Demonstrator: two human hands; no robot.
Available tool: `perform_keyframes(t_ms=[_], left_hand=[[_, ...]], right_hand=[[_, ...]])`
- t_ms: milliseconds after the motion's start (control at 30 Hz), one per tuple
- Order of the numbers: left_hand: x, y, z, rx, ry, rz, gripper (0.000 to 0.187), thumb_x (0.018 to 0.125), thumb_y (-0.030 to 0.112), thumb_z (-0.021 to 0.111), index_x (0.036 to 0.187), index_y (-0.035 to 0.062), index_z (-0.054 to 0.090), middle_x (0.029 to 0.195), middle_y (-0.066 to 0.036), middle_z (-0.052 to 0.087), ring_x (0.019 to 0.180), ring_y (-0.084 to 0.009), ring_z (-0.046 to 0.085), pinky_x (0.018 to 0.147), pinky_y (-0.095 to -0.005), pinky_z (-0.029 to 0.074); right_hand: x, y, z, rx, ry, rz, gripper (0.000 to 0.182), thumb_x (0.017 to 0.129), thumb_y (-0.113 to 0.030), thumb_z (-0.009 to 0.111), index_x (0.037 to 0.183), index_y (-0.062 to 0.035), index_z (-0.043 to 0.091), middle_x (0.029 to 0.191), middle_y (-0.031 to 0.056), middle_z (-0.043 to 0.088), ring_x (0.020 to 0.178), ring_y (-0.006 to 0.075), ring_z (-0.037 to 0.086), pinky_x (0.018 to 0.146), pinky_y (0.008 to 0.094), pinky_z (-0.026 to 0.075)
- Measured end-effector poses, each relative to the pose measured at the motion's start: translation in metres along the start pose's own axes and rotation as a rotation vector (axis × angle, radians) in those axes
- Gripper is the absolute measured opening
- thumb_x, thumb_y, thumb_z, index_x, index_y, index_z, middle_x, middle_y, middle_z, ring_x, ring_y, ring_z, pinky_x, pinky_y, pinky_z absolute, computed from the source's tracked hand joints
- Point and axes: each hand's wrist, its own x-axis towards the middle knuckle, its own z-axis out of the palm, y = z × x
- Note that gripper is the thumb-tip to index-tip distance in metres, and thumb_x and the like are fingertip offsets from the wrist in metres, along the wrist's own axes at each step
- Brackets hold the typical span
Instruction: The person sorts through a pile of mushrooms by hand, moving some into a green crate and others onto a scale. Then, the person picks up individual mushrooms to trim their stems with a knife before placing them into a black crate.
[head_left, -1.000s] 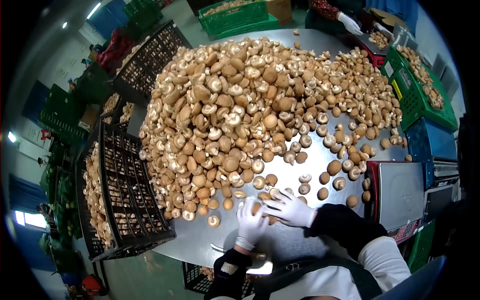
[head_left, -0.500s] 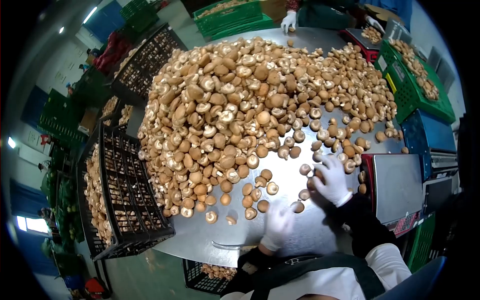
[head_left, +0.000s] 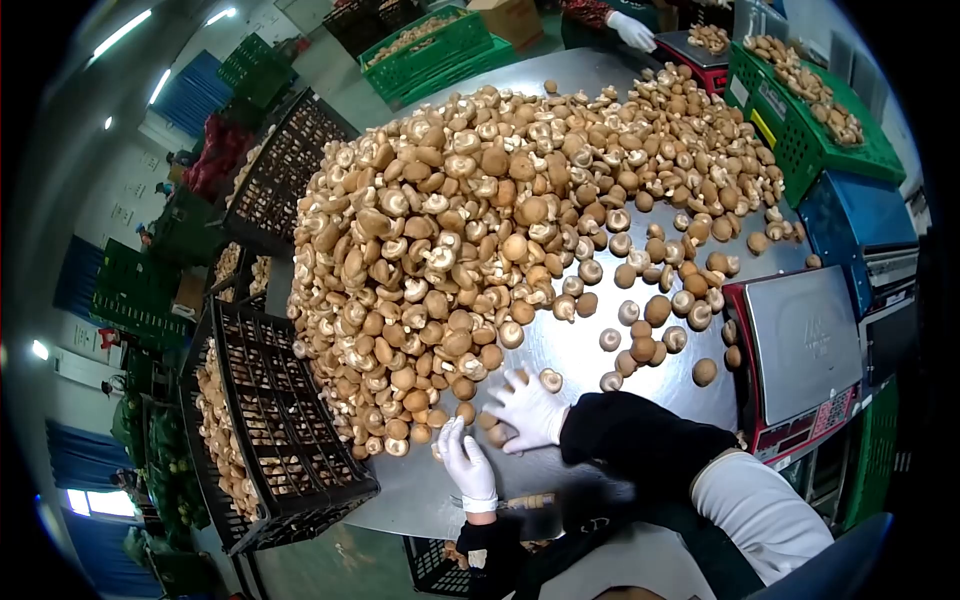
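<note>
A big heap of brown-capped shiitake mushrooms covers much of the metal table. My right hand, in a white glove, reaches across to the heap's near edge with fingers spread, touching a couple of mushrooms under its palm and fingertips. Beside it on the left, my gloved left hand is raised with fingers stretched out at the edge of the heap. A knife with a wooden handle lies near my body, partly hidden by my left wrist.
A black crate of mushrooms stands left of the table. On the right are a red-framed scale and a green crate. Loose mushrooms lie mid-table. Across the table is another person's gloved hand.
My right hand has moved left from the loose mushrooms near the scale to the heap's edge. My left hand has shifted left too. The view has turned slightly.
</note>
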Motion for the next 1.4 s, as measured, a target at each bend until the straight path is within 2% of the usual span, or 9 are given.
perform_keyframes(t_ms=[133, 300, 567, 633, 833, 933, 1100, 1233, 1400], left_hand=[[-0.029, -0.007, 0.014, 0.062, -0.251, 0.002, 0.039, 0.090, 0.012, 0.048, 0.127, -0.0007, 0.051, 0.133, -0.024, 0.045, 0.128, -0.0413, 0.036, 0.108, -0.0469, 0.027], [-0.052, 0.022, 0.033, 0.213, -0.270, 0.088, 0.032, 0.086, 0.013, 0.050, 0.115, 0.0000, 0.058, 0.137, -0.029, 0.037, 0.131, -0.0507, 0.027, 0.108, -0.0534, 0.023], [-0.054, 0.063, 0.078, -0.081, -0.425, 0.314, 0.021, 0.082, 0.005, 0.056, 0.102, 0.0048, 0.063, 0.108, -0.018, 0.059, 0.111, -0.0367, 0.052, 0.101, -0.0486, 0.035], [-0.033, 0.050, 0.072, -0.150, -0.333, 0.061, 0.019, 0.082, 0.004, 0.058, 0.100, 0.0064, 0.064, 0.101, -0.013, 0.063, 0.105, -0.0323, 0.056, 0.097, -0.0446, 0.040], [0.037, 0.016, 0.074, 0.280, -0.377, 0.281, 0.041, 0.074, 0.018, 0.072, 0.112, 0.0075, 0.061, 0.121, -0.020, 0.052, 0.109, -0.0372, 0.050, 0.092, -0.0411, 0.043], [0.044, 0.006, 0.084, 0.324, -0.556, 0.177, 0.028, 0.072, 0.016, 0.072, 0.099, 0.0086, 0.068, 0.106, -0.016, 0.059, 0.101, -0.0348, 0.055, 0.086, -0.0414, 0.045], [0.040, -0.004, 0.087, 0.212, -0.469, 0.230, 0.019, 0.073, 0.006, 0.068, 0.091, 0.0038, 0.067, 0.091, -0.015, 0.061, 0.086, -0.0316, 0.061, 0.077, -0.0385, 0.049], [0.034, -0.021, 0.078, 0.073, -0.403, 0.241, 0.016, 0.074, 0.003, 0.069, 0.090, 0.0009, 0.066, 0.084, -0.014, 0.063, 0.076, -0.0286, 0.064, 0.070, -0.0346, 0.052], [0.015, 0.015, 0.002, -0.071, -0.139, -0.016, 0.019, 0.079, -0.001, 0.065, 0.098, -0.0021, 0.064, 0.088, -0.010, 0.064, 0.077, -0.0179, 0.061, 0.071, -0.0291, 0.050]], right_hand=[[-0.030, -0.019, 0.016, 0.003, 0.080, -0.269, 0.050, 0.067, -0.037, 0.066, 0.107, -0.0081, 0.060, 0.119, 0.0077, 0.052, 0.122, 0.0347, 0.043, 0.099, 0.0557, 0.035], [-0.080, 0.018, 0.004, 0.015, 0.206, -0.074, 0.031, 0.070, -0.033, 0.067, 0.096, -0.0168, 0.063, 0.114, 0.0029, 0.055, 0.110, 0.0263, 0.049, 0.089, 0.0454, 0.039], [-0.140, 0.059, -0.072, 0.034, 0.476, 0.287, 0.031, 0.069, -0.021, 0.069, 0.099, -0.0155, 0.063, 0.111, 0.0078, 0.053, 0.107, 0.0298, 0.048, 0.093, 0.0457, 0.035], [-0.143, 0.058, -0.080, 0.014, 0.523, 0.271, 0.029, 0.068, -0.019, 0.069, 0.096, -0.0138, 0.063, 0.110, 0.0083, 0.054, 0.105, 0.0298, 0.048, 0.091, 0.0450, 0.036], [-0.138, 0.013, -0.046, 0.193, 0.320, 0.010, 0.023, 0.070, -0.017, 0.065, 0.093, -0.0137, 0.062, 0.106, 0.0031, 0.055, 0.102, 0.0256, 0.052, 0.092, 0.0420, 0.041], [-0.131, -0.011, -0.006, 0.049, 0.113, -0.233, 0.040, 0.074, -0.030, 0.065, 0.111, -0.0152, 0.059, 0.121, 0.0048, 0.054, 0.118, 0.0271, 0.047, 0.109, 0.0499, 0.028], [-0.111, 0.005, 0.016, -0.079, 0.111, -0.220, 0.045, 0.080, -0.026, 0.058, 0.124, -0.0188, 0.053, 0.123, 0.0038, 0.054, 0.112, 0.0237, 0.051, 0.109, 0.0478, 0.030], [-0.104, 0.048, 0.007, -0.252, 0.338, -0.058, 0.018, 0.079, -0.018, 0.056, 0.096, -0.0141, 0.063, 0.086, 0.0018, 0.061, 0.098, 0.0205, 0.057, 0.104, 0.0478, 0.035], [-0.135, 0.116, -0.039, -0.329, 0.413, 0.265, 0.010, 0.079, -0.021, 0.059, 0.080, -0.0124, 0.063, 0.085, 0.0030, 0.060, 0.105, 0.0260, 0.053, 0.102, 0.0469, 0.034]])
